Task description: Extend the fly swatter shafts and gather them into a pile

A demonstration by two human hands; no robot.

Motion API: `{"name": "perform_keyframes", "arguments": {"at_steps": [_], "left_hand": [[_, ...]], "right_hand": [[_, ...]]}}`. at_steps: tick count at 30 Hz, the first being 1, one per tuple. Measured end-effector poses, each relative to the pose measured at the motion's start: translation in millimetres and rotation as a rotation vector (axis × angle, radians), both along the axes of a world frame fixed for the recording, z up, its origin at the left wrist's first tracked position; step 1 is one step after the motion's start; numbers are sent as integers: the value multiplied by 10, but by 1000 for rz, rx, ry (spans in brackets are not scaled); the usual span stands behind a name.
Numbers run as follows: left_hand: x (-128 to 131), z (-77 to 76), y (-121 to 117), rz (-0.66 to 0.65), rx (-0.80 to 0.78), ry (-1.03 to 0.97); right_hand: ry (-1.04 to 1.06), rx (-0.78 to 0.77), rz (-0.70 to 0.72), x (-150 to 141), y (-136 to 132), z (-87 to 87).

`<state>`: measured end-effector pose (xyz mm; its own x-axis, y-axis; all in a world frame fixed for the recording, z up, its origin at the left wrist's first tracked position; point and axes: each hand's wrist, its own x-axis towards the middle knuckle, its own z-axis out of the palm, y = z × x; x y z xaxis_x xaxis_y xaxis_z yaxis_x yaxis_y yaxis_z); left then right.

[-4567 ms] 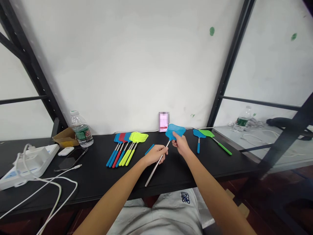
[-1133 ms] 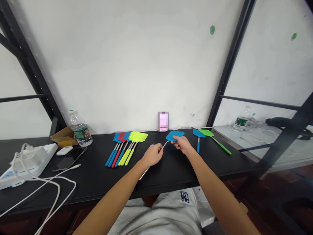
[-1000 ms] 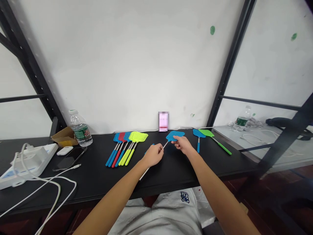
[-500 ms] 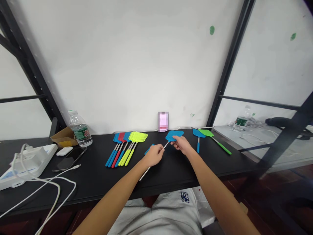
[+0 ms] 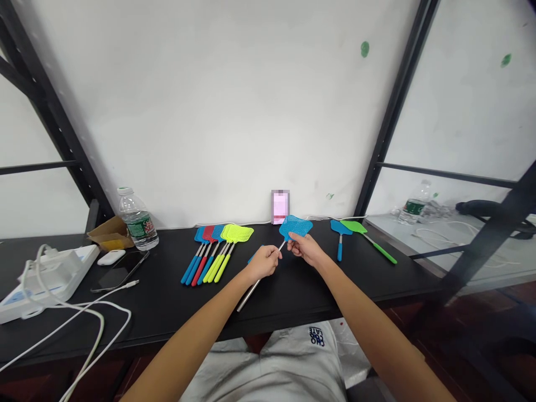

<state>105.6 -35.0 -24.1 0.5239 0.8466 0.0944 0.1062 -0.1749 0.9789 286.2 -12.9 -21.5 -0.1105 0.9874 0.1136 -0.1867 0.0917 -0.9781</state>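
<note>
My left hand (image 5: 263, 261) is closed around the silver telescopic rod (image 5: 248, 292) of a blue fly swatter. My right hand (image 5: 305, 249) pinches the base of its blue mesh head (image 5: 295, 226), which is raised a little above the black table (image 5: 167, 304). The rod's lower end reaches toward the table's front edge. A loose blue handle (image 5: 252, 257) lies just behind my left hand. To the left lies a row of several finished swatters (image 5: 215, 245) with blue, red and yellow-green handles.
Two more swatters, one blue (image 5: 339, 231) and one green (image 5: 368, 237), lie to the right. A water bottle (image 5: 136, 220), a cardboard box (image 5: 109, 234), a phone (image 5: 119, 272), a white case (image 5: 111, 257), a power strip (image 5: 46, 273) and white cables (image 5: 84, 321) crowd the left. A small pink box (image 5: 280, 205) stands at the wall.
The swatter's rod has shortened between my hands since the earliest frame. In the last half second my right hand lifted the blue head a little and moved it left.
</note>
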Motion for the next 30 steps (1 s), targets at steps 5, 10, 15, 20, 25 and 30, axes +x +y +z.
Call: {"name": "perform_keyframes", "arguments": {"at_steps": [5, 10, 15, 20, 25, 30], "left_hand": [[-8, 41, -22, -20, -11, -50], [-9, 69, -41, -15, -6, -75], [-8, 19, 3, -30, -10, -115], [33, 29, 53, -10, -43, -157], [49, 83, 10, 1, 20, -95], [-59, 186, -36, 189, 479, 247]], "right_hand": [[37, 33, 23, -13, -6, -11], [68, 65, 73, -30, -16, -8], [118, 71, 117, -22, -25, -9], [70, 45, 99, -157, -33, -18], [48, 76, 20, -264, -36, 20], [201, 25, -151, -72, 23, 47]]}}
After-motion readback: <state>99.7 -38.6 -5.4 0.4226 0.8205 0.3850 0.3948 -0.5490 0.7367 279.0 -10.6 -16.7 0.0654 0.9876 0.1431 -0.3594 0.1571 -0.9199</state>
